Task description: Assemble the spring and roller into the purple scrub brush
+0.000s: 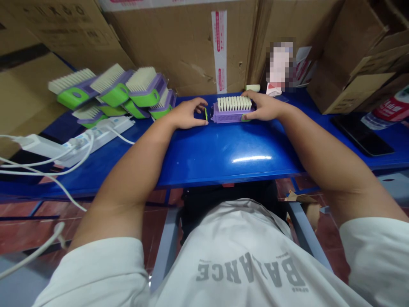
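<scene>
On the blue table lies a purple brush body (228,117) with rows of cream bristles facing up. My right hand (262,106) grips its right end, thumb in front and fingers behind. Just off the brush's left end, my left hand (190,113) holds a small green-and-black end piece (206,114) between thumb and fingers. A narrow gap separates that piece from the brush. Part of the brush's right end is hidden by my right hand.
Several purple-and-green brushes (143,87) are piled at the left. Near them lies a white power strip (96,138) with cables. Cardboard boxes (185,47) line the back. A black phone (362,134) and a bottle (391,108) are at the right.
</scene>
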Demonstrator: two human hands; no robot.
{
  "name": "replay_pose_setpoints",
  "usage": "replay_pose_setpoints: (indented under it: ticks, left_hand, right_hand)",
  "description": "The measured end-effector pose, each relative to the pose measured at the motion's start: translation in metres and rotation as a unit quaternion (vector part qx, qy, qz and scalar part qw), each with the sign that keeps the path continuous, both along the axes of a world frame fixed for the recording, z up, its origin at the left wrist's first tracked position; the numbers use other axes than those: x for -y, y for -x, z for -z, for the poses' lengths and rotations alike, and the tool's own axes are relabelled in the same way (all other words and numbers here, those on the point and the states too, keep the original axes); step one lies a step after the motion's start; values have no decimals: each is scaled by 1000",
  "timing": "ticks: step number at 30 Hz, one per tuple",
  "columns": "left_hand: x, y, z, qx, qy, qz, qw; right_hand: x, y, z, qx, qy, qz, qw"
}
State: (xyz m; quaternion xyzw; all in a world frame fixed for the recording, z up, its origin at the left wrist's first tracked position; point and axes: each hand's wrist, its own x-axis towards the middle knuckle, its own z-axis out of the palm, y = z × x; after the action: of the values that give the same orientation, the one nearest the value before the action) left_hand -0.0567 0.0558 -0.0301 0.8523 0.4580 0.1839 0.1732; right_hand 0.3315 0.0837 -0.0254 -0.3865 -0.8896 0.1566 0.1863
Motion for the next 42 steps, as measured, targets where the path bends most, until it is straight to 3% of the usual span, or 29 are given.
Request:
replay_pose_setpoints:
  ticks: [42]
  left_hand:
    - [7,-5,-6,-2,6,-1,1000]
  right_hand:
    - [14,7,-8,-11,-7,-10,1000]
